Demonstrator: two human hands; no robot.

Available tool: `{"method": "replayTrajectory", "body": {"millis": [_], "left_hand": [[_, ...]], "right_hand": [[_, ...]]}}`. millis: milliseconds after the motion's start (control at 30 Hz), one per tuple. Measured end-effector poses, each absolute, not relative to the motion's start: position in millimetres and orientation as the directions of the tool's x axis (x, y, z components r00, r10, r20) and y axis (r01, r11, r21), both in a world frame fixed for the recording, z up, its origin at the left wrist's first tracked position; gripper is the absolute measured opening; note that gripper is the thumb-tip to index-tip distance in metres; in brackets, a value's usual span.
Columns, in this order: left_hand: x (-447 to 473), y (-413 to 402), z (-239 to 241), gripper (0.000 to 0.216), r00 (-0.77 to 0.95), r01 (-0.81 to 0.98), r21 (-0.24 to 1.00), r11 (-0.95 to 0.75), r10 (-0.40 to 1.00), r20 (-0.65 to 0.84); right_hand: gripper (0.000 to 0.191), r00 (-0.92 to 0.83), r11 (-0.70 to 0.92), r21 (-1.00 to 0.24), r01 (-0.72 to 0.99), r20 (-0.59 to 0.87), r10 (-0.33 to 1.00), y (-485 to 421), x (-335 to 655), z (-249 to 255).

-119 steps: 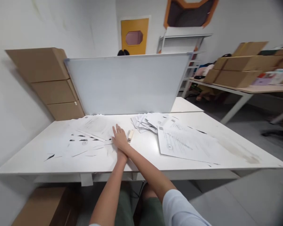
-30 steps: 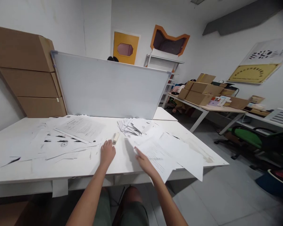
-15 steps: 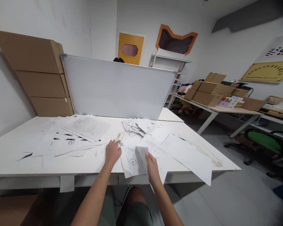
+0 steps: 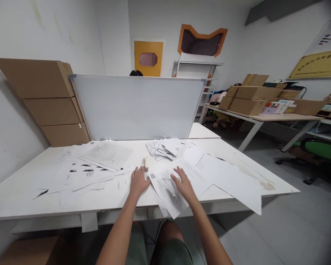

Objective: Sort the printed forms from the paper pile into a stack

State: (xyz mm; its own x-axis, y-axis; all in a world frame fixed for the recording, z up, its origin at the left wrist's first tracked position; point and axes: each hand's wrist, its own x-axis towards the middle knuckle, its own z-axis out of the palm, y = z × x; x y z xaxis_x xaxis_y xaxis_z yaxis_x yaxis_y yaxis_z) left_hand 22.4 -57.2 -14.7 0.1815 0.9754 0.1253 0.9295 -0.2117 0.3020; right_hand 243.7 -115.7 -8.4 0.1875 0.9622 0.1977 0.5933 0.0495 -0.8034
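My left hand (image 4: 139, 182) lies on the white table with its fingers stretched out, at the left edge of a printed sheet (image 4: 160, 181). Just beyond its fingertips is a small cream-coloured block-like object (image 4: 146, 164), too small to name surely. My right hand (image 4: 183, 184) is over the same sheet, thumb and fingers apart, and seems to touch its surface. The sheet has a square code in its upper left corner, and its lower part hangs past the table's front edge. Under it, part of another sheet shows.
A pile of small paper slips (image 4: 160, 150) lies behind the hands. Loose printed papers (image 4: 107, 156) spread over the left side, and large sheets (image 4: 234, 180) overhang at the right. A whiteboard (image 4: 138, 106) stands at the back beside stacked cardboard boxes (image 4: 62, 110).
My right hand has gone from gripping a small folded-looking paper to spreading over the printed sheet. That sheet lies differently, turned and shifted. The view has moved slightly.
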Motion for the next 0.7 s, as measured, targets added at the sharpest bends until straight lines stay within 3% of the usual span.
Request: {"method": "replayTrajectory", "body": {"millis": [167,333,467,567,700], "left_hand": [[21,-54,-17,0.067,0.197,0.935,0.279,-0.219,0.975,0.104],[19,-50,-18,0.071,0.257,0.939,0.214,-0.267,0.964,0.074],[20,-49,-19,0.071,0.269,0.94,0.193,-0.281,0.959,0.09],[21,-45,-17,0.064,0.242,0.934,0.235,-0.269,0.96,0.138],[16,-40,-9,0.053,0.176,0.899,0.356,-0.255,0.955,0.238]], "right_hand": [[0.06,-0.033,0.092,-0.471,0.878,0.133,0.991,-165,305,-52],[0.083,-0.276,0.304,-0.179,0.936,0.163,0.947,-202,318,-67],[0.068,-0.309,0.329,-0.019,0.944,0.299,0.903,-208,311,-63],[0.061,-0.264,0.319,-0.07,0.945,0.41,0.873,-206,301,-58],[0.061,-0.01,0.223,-0.364,0.905,0.504,0.864,-210,270,-57]]}}
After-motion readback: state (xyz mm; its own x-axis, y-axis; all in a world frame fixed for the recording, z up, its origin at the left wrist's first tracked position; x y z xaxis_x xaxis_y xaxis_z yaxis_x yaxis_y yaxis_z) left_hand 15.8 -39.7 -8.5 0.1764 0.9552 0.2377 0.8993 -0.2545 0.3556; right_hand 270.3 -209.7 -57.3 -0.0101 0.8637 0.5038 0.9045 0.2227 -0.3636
